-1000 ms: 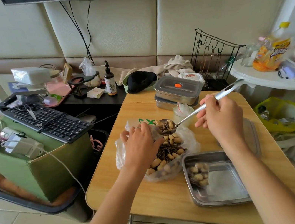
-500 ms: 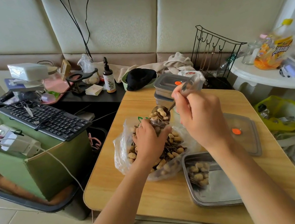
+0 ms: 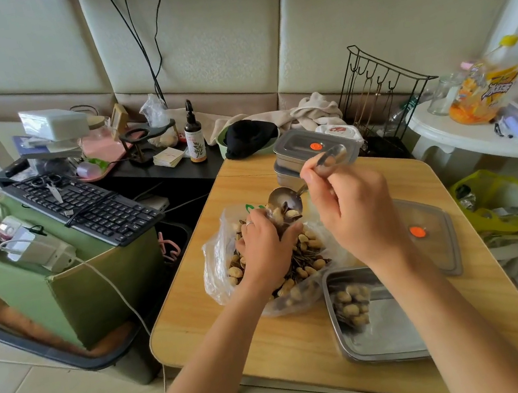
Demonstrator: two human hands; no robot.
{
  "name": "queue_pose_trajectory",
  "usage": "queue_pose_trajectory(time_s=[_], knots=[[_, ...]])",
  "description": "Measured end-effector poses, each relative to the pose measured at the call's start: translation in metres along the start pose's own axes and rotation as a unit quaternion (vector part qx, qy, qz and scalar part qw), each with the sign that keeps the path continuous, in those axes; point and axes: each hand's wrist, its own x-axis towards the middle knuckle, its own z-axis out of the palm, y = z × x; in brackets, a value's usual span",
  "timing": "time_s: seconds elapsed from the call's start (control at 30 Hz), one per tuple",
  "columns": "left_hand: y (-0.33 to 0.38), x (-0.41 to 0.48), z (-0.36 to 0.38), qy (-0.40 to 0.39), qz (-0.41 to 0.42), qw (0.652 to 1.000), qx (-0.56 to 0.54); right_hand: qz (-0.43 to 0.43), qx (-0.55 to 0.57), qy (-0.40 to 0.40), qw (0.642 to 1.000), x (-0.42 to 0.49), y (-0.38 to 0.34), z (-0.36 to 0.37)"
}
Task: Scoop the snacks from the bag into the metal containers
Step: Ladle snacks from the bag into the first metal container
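Spoon [image 3: 284, 200] bowl has dropped since 0.5 s ago, now tilted at far edge of plastic bag [image 3: 216, 272] w/ fewer snacks [image 3: 310, 246] in it. R hand [image 3: 356, 214] pinches spoon handle. L hand [image 3: 265, 250] sits in bag, fingers curled over snacks by the bowl. Metal container [image 3: 394, 336] near-right on table [image 3: 275, 341], peanuts at its left end.

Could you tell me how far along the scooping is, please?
Done: a small pile of peanuts lies in one end of the open rectangular metal container. In hand: the right hand holds the metal spoon over the clear plastic bag, while the left hand cups snacks against it. Left: most of the bag, plus two lidded metal containers stacked behind.
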Motion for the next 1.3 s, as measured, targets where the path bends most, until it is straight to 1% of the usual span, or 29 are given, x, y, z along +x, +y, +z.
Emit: queue_pose_trajectory(time_s=[0.13,0.3,0.43,0.5,0.63,0.77,0.87,1.03,1.17,1.3], knots=[[-0.001,-0.001,0.0,0.0,0.006,1.0,-0.001,0.014,-0.006,0.034,0.999,-0.003,0.0,-0.001],[0.0,-0.001,0.001,-0.005,0.014,1.0,0.001,0.016,0.01,0.014,1.0,-0.004,0.005,0.0],[-0.001,-0.002,0.0,-0.007,0.019,1.0,0.001,0.02,0.015,0.049,0.998,-0.004,0.002,-0.003],[-0.002,-0.002,-0.001,-0.007,0.024,1.0,-0.002,0.012,0.019,0.055,0.998,-0.004,0.001,-0.004],[-0.002,-0.001,-0.004,-0.01,0.035,0.999,-0.018,0.001,0.04,0.025,0.999,-0.006,0.003,-0.003],[0.0,-0.003,-0.008,-0.023,0.043,0.998,-0.031,0.014,0.031,0.057,0.998,-0.007,0.002,-0.005],[0.0,-0.004,-0.01,-0.025,0.044,0.998,-0.036,-0.003,0.024,0.036,0.999,-0.007,0.001,-0.003],[-0.001,-0.004,-0.014,-0.024,0.038,0.997,-0.059,-0.015,0.025,0.057,0.998,-0.007,-0.002,-0.007],[-0.001,-0.004,-0.016,-0.025,0.031,0.997,-0.066,-0.041,0.027,0.037,0.998,-0.008,-0.005,-0.006],[0.0,-0.005,-0.02,-0.023,0.031,0.995,-0.094,-0.037,0.014,0.068,0.997,-0.008,-0.007,-0.008]])
